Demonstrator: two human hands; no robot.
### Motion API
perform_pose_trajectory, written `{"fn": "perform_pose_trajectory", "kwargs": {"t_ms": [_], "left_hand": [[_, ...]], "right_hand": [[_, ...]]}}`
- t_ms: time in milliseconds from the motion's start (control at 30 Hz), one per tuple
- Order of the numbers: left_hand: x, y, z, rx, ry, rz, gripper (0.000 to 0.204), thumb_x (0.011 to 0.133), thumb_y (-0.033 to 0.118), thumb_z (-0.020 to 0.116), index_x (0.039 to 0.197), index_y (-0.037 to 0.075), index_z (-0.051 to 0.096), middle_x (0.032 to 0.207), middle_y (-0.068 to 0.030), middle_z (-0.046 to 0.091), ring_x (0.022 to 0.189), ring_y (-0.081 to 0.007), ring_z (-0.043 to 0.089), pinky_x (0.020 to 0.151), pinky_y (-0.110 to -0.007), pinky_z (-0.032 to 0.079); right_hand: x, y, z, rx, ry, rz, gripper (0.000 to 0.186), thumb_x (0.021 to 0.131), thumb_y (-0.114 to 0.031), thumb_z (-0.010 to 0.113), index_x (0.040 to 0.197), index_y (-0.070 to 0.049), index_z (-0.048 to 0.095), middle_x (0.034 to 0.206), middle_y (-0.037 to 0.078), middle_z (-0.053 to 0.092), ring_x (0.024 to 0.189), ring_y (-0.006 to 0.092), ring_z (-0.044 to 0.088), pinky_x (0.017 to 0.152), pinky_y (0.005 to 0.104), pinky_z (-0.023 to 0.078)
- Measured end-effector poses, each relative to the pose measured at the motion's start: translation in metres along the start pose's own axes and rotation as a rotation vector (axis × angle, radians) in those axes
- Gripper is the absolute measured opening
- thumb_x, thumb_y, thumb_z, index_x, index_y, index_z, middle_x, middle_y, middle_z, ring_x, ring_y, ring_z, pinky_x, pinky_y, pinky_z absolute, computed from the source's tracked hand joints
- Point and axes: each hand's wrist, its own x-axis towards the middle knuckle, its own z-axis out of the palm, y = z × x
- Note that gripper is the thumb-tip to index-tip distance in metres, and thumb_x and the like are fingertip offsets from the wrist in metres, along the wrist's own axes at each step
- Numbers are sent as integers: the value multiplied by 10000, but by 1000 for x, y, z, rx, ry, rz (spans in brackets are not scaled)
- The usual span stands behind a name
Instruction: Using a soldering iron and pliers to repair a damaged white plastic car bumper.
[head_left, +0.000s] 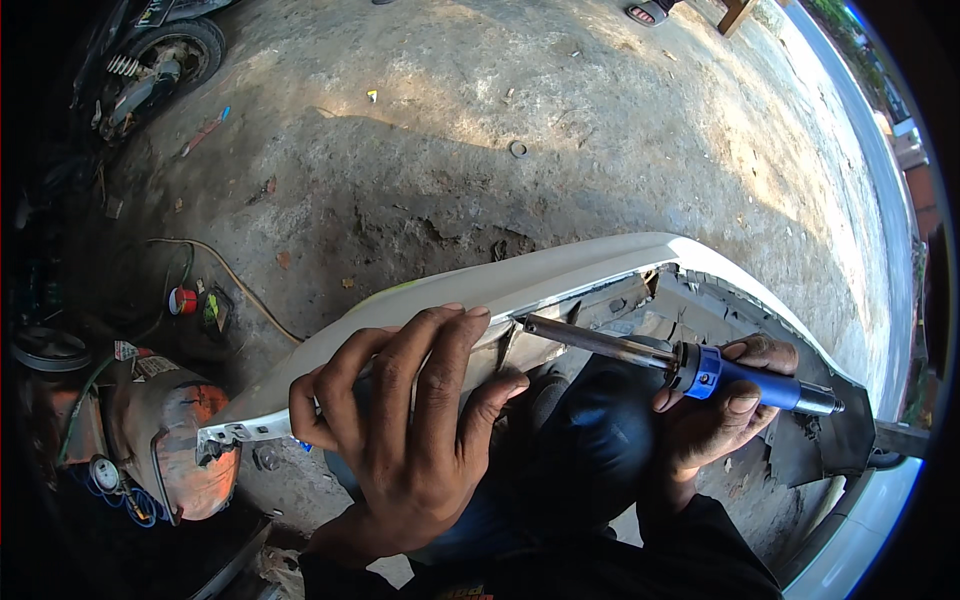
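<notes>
A long white car bumper (560, 262) curves across my lap, its hollow inner side toward me. My left hand (415, 430) grips its near edge on the left, with the fingers over the rim and the thumb apart on the inner side. In my right hand (735, 410) is a soldering iron (610, 345) with a blue handle and a long metal barrel, pointing left. The iron's tip is at the bumper's inner edge, just right of my left fingertips; whether it touches the plastic I cannot tell.
At the left stands a worn orange tank (200, 450) with a pressure gauge (104, 473). A hose (235, 280) runs over the rough ground near a red can (182, 300). A motorcycle wheel (200, 55) is at the far left, a sandalled foot (648, 14) at the back.
</notes>
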Motion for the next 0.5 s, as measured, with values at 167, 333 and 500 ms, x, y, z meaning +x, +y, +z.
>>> {"fn": "perform_pose_trajectory", "kwargs": {"t_ms": [167, 333, 500], "left_hand": [[-1, 0, 1, 0, 0, 1, 549, 893, 579, 579, 1144, 104, 691, 1099, 5, 691, 1067, -239, 557, 1002, -468, 270], [-1, 0, 0, 6, -6, -6, 545, 898, 578, 576, 1148, 107, 689, 1103, 7, 688, 1071, -240, 554, 1004, -468, 267], [1, 1, -2, -5, -21, -6, 535, 897, 565, 588, 1155, 107, 686, 1124, 3, 680, 1083, -242, 545, 1009, -468, 266]], "right_hand": [[0, -2, -1, 18, -14, 20, 627, 783, -466, 823, 979, 10, 465, 839, 113, 538, 524, 145, 580, 426, 234, 548], [-2, -3, -3, 43, -42, 70, 610, 781, -453, 829, 980, -5, 466, 838, 104, 541, 578, 150, 595, 494, 244, 570], [1, 0, -12, 24, 28, -18, 576, 782, -441, 834, 977, -30, 479, 843, 93, 547, 724, 150, 597, 691, 274, 574]]}}
